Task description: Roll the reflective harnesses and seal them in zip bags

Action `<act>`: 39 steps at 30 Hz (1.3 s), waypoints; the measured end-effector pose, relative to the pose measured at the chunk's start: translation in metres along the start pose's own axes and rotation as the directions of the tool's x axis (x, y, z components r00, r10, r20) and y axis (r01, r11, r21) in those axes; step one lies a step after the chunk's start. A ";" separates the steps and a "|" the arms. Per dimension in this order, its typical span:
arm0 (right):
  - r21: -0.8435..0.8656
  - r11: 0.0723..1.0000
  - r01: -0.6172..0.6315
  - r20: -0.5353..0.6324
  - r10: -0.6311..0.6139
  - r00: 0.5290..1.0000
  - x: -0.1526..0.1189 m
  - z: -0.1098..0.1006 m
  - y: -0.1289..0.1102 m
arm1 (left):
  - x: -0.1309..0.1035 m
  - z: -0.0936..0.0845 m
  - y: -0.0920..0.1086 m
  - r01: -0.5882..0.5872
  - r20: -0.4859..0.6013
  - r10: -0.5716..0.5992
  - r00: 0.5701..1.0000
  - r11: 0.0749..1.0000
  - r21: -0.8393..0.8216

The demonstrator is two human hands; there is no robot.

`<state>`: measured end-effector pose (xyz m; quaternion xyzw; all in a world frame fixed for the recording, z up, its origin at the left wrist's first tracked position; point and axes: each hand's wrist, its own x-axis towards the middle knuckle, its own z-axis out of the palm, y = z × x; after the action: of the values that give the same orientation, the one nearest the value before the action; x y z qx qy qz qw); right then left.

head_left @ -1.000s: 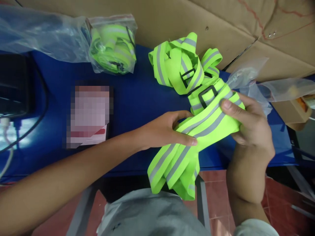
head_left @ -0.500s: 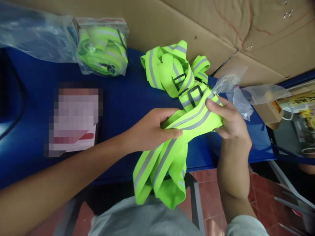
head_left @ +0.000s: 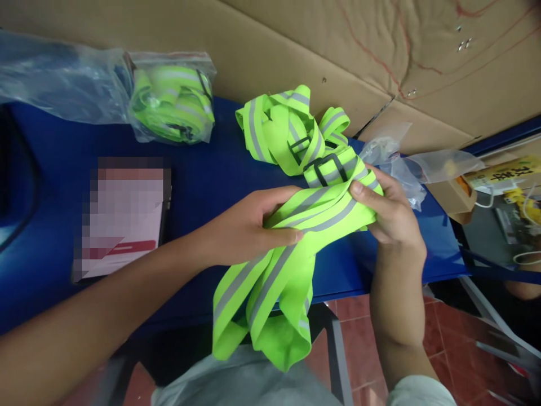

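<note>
Folded neon-green straps (head_left: pixel 333 211) with grey stripes stretch between my two hands over the front part of the blue table. My left hand (head_left: pixel 257 225) pinches them between thumb and fingers. At their right end, my right hand (head_left: pixel 389 208) is closed round the layers with its thumb on top. Loose loops (head_left: pixel 279 304) hang below my left hand past the table edge. Black buckles (head_left: pixel 325 169) lie on the strap just beyond the held part. Touching them at the back is a loosely coiled green strap bundle (head_left: pixel 274 127).
A clear bag with green straps (head_left: pixel 173 107) lies at the back left beside more clear plastic (head_left: pixel 63 79). A partly blurred phone-like device (head_left: pixel 127 220) rests on the blue table (head_left: pixel 203 169). Crumpled clear bags (head_left: pixel 401 163) and an open carton (head_left: pixel 452 197) are at the right. Cardboard (head_left: pixel 329 56) stands behind.
The view has shifted slightly. The straps between my hands look more evenly layered, and the hanging loops have swung a little left. Both hands keep their hold.
</note>
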<state>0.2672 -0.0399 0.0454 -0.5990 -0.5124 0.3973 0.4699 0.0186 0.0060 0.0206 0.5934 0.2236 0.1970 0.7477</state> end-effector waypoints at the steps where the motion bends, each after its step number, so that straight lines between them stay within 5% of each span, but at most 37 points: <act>1: -0.030 0.999 0.026 -0.013 -0.027 1.000 0.000 0.000 0.000 | 0.001 -0.001 0.001 0.034 0.035 -0.033 0.999 0.998 -0.046; 3: -0.135 0.986 0.101 -0.050 -0.109 0.993 0.002 0.000 0.000 | 0.003 -0.001 0.003 0.085 0.035 -0.083 0.996 0.993 -0.082; 5: -0.234 0.956 0.176 -0.052 -0.193 0.980 0.002 0.002 0.002 | 0.004 0.001 0.005 0.089 -0.086 -0.094 0.992 0.994 -0.057; 8: -0.298 0.920 0.254 0.000 -0.266 0.964 0.001 0.011 0.005 | 0.006 0.004 0.003 0.039 -0.302 -0.026 0.953 0.999 0.036; 10: -0.316 0.907 0.277 0.021 -0.285 0.958 -0.001 0.016 0.005 | 0.006 0.004 0.000 0.012 -0.348 0.046 0.937 0.987 0.162; 13: -0.314 0.909 0.276 0.041 -0.277 0.960 -0.004 0.021 0.003 | 0.005 0.004 -0.003 0.038 -0.307 0.042 0.951 0.968 0.249; 18: -0.203 0.966 0.158 0.009 -0.160 0.987 -0.002 0.018 0.001 | 0.004 0.001 -0.002 0.078 -0.253 -0.036 0.967 0.984 0.158; 24: 0.110 0.989 -0.100 0.017 0.099 0.995 -0.002 0.008 0.003 | 0.002 -0.009 -0.006 0.155 0.089 -0.167 0.982 0.979 0.131; 27: 0.210 0.973 -0.095 -0.027 0.103 0.994 -0.001 -0.005 0.003 | 0.001 -0.015 -0.002 0.159 0.191 -0.209 0.959 0.956 0.244; 33: 0.240 0.964 0.118 -0.153 -0.083 0.985 0.006 -0.029 0.004 | 0.001 -0.023 0.012 0.129 0.167 -0.145 0.975 0.986 0.105; 39: 0.118 0.946 0.303 -0.247 -0.267 0.931 0.013 -0.034 0.002 | 0.004 -0.024 0.007 0.154 -0.098 -0.132 0.986 0.950 0.272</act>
<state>0.3027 -0.0324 0.0520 -0.5213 -0.5045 0.2918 0.6233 0.0080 0.0289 0.0221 0.6665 0.3209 0.1320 0.6598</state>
